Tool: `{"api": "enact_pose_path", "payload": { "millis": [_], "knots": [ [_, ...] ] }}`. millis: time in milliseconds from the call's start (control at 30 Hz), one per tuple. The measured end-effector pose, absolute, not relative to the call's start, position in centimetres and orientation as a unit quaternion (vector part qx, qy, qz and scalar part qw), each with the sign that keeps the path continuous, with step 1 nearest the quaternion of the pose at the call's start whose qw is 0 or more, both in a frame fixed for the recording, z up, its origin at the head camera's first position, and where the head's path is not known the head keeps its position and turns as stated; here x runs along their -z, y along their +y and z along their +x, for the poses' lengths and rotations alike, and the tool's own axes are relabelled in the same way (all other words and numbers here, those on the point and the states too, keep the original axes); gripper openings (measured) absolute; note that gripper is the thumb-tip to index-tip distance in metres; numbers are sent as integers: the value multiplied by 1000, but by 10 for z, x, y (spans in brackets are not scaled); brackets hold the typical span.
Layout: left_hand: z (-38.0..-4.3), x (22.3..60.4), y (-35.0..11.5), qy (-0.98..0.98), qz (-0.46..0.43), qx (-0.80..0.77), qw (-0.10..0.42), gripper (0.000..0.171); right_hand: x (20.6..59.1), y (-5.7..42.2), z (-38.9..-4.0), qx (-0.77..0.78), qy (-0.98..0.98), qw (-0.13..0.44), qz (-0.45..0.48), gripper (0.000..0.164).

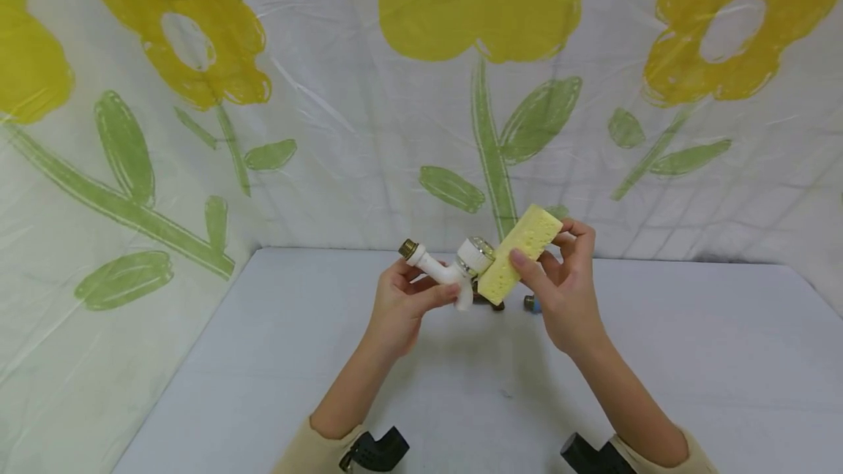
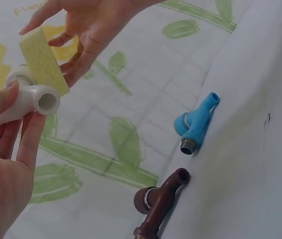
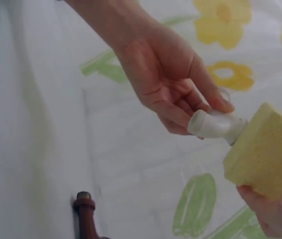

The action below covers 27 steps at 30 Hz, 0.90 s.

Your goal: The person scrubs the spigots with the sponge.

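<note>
My left hand [image 1: 405, 306] grips a white plastic faucet [image 1: 437, 269] by its body, between thumb and fingers. The faucet has a brass threaded end pointing up and left, and a round white knob with a shiny rim. In my right hand [image 1: 569, 291] a yellow sponge [image 1: 527, 251] is pinched between thumb and fingers, tilted, its lower end right at the faucet's knob. Both are held up above the table. The left wrist view shows the faucet's open spout [image 2: 47, 101] beside the sponge [image 2: 44, 59].
A blue faucet [image 2: 198, 122] and a dark brown faucet [image 2: 161, 201] lie on the white table [image 1: 263, 357] behind the hands, mostly hidden in the head view. A white curtain [image 1: 342, 130] printed with yellow flowers hangs along the table's far edge.
</note>
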<state>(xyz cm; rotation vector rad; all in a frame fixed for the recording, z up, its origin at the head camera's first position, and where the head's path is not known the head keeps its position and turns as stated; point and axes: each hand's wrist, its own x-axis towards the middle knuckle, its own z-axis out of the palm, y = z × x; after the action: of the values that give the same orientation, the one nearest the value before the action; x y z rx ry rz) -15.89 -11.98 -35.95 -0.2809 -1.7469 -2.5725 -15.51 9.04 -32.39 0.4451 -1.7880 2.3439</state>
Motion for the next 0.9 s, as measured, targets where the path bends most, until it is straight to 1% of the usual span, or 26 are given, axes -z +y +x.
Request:
{"api": "enact_pose_path", "payload": {
  "millis": [167, 333, 467, 600, 733, 900],
  "knots": [
    [-160, 359, -121, -579, -91, 810, 14, 37, 325, 92, -157, -765, -615, 99, 160, 46],
    [-160, 357, -122, -605, -95, 790, 25, 40, 328, 95, -160, -694, -680, 140, 192, 53],
    [-160, 357, -125, -606, -96, 789, 35, 34, 330, 99, -162, -622, -740, 141, 211, 56],
    [-162, 358, -129, -593, -84, 799, 46, 29, 333, 102, -163, -558, -782, 147, 234, 55],
    [-163, 357, -132, -594, -83, 799, 47, 29, 333, 104, -163, -508, -795, 192, 269, 56],
    [-164, 356, -134, -621, -120, 774, 29, 38, 331, 107, -161, -484, -787, 234, 303, 54]
  ]
}}
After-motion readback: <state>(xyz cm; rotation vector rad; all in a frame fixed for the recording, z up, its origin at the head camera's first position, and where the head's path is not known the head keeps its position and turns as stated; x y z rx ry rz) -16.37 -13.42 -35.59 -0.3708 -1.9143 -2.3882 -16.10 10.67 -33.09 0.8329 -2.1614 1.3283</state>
